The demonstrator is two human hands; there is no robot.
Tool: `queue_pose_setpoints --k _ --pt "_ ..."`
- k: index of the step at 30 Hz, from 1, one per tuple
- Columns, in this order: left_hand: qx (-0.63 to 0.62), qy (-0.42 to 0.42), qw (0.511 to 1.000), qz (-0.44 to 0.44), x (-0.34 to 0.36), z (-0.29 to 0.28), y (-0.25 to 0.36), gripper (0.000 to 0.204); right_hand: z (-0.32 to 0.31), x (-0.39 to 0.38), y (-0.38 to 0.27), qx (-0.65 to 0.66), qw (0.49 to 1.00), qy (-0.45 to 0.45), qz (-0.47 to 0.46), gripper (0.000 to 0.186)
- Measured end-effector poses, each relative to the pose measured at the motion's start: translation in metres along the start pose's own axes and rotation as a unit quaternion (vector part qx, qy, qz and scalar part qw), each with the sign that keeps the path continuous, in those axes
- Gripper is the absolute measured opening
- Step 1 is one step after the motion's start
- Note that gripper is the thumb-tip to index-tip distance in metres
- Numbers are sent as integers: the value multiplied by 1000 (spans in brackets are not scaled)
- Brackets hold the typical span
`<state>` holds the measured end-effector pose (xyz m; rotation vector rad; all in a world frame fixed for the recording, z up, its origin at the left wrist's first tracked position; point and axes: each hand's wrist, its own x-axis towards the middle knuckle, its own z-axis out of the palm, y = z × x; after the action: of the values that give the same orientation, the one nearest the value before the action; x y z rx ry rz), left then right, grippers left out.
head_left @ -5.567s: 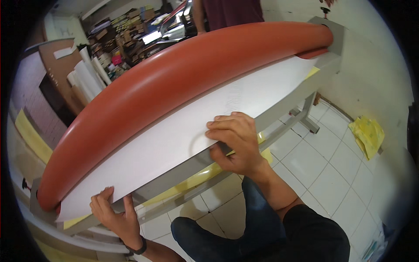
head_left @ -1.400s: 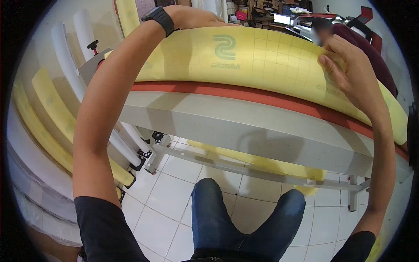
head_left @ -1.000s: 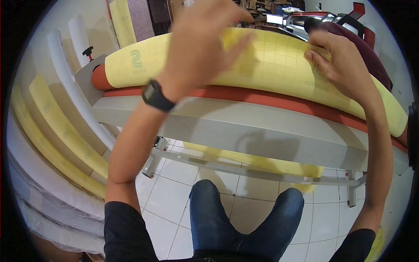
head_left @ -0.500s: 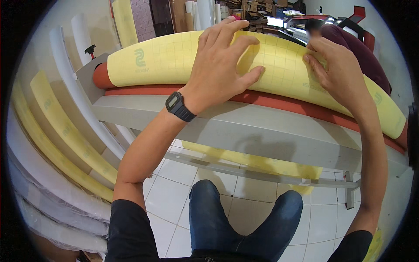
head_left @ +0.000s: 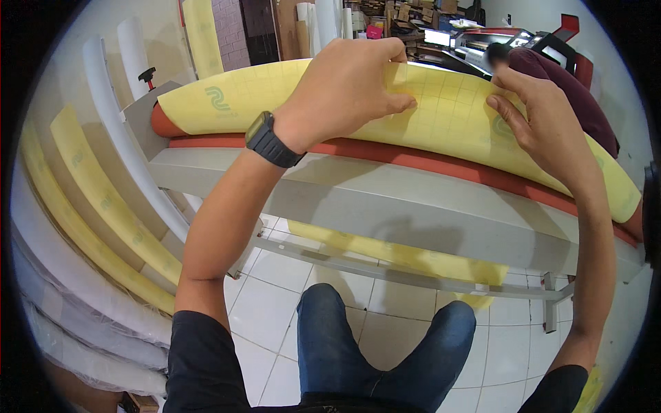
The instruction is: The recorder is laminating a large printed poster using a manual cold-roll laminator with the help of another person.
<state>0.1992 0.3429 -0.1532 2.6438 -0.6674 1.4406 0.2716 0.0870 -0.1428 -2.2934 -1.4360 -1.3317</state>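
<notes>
A long yellow backing sheet with a printed grid (head_left: pixel 447 117) curves over an orange-red roller (head_left: pixel 165 124) on a grey metal stand (head_left: pixel 413 213). My left hand (head_left: pixel 344 93) is at the middle of the sheet, fingers curled over its top edge and thumb on its face; some fingertips are hidden. My right hand (head_left: pixel 537 131) pinches the sheet's upper edge farther right, thumb in front. Below the sheet runs a second red roller strip (head_left: pixel 427 160).
White and yellow rolls (head_left: pixel 117 199) lean along the left wall, some wrapped in clear plastic. A person in maroon (head_left: pixel 571 96) bends behind the roller near a machine and a lit screen (head_left: pixel 437 38). A yellow sheet (head_left: pixel 372 244) lies beneath the stand on the tiled floor.
Earlier the orange roller showed with white sheet below; now yellow sheet covers it. My left hand moved from the far edge to the middle, and its fingers curled in from spread.
</notes>
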Motion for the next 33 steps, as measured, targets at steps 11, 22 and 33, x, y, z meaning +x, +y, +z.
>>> queue_pose_setpoints --k 11,22,33 --pt "200 168 942 210 -35 41 2 8 1 -15 -14 -34 999 7 -26 36" --pt "261 133 930 222 -65 37 20 10 16 -30 -23 -190 978 55 -67 18" --pt "148 98 976 128 -32 23 3 15 3 -22 -16 -76 997 17 -11 14"
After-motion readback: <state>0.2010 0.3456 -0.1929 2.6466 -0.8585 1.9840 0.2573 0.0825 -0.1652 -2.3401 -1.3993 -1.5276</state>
